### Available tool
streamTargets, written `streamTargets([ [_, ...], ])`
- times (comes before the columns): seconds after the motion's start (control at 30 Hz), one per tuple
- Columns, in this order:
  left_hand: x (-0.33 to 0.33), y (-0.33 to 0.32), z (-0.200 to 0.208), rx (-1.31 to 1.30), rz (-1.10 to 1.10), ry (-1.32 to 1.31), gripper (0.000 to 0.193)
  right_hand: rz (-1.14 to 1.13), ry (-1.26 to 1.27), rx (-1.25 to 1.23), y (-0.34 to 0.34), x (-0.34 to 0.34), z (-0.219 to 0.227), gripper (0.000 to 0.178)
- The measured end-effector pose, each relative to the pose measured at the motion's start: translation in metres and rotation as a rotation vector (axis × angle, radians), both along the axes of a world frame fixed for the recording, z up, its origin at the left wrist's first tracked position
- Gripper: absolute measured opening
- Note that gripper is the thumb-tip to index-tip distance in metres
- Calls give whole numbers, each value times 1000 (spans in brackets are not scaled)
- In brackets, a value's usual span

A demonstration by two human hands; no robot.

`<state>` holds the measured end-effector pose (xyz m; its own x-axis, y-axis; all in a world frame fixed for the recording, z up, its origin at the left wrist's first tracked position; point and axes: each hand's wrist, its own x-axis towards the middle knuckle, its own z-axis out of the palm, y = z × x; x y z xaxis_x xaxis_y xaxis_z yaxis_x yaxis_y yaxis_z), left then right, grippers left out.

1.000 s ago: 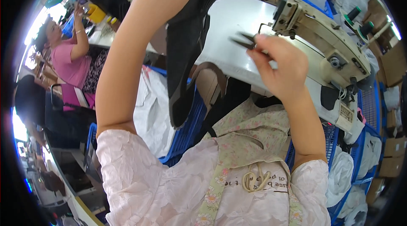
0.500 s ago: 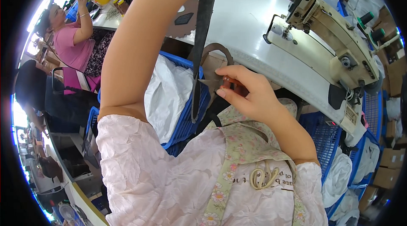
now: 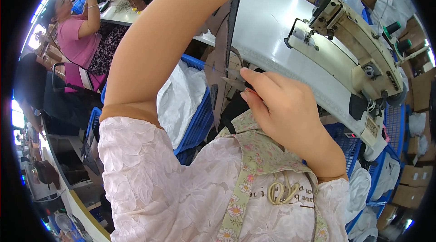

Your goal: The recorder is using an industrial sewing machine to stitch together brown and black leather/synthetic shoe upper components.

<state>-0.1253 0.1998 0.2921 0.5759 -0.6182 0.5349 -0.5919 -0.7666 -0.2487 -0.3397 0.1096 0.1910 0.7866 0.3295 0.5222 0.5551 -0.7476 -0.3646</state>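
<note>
My left arm stretches up across the view to the top edge, and its hand is out of sight. Below the raised forearm hangs a long dark brown piece of material (image 3: pixel 221 55), with a darker edge along one side. My right hand (image 3: pixel 284 101) is closed around a small pair of thread snips (image 3: pixel 234 82), most of their body hidden by the fingers. Their two pointed blades stand apart and point left at the hanging piece. Whether the blades touch it I cannot tell.
A sewing machine (image 3: pixel 352 37) stands on a white table (image 3: pixel 263 19) at the right. Blue baskets (image 3: pixel 195 124) with white cloth (image 3: pixel 181 101) sit below the hanging piece. Cardboard boxes (image 3: pixel 415 176) line the far right. A person in pink (image 3: pixel 77 37) sits at the far left.
The hanging piece has shifted slightly right and turned to show more of its width. My right hand has turned, bringing the snips' blades plainly into view beside it.
</note>
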Motion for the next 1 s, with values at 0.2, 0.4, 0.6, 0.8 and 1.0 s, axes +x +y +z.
streamTargets([
  [0.2,9,-1,-10,-59,-55,-32,14,-33,-1,-126,3,3,4,25],
  [0.4,13,-4,-13,-82,-62,-51,15,-84,28,-286,3,5,13,23],
  [0.6,15,22,-18,-77,-23,-34,16,77,65,117,-1,-16,33,34],
  [0.8,-83,151,39,-393,160,164,26,237,159,308,-16,-22,22,38],
  [1.0,-177,381,92,-199,681,-21,30,270,338,438,-17,11,-11,42],
])
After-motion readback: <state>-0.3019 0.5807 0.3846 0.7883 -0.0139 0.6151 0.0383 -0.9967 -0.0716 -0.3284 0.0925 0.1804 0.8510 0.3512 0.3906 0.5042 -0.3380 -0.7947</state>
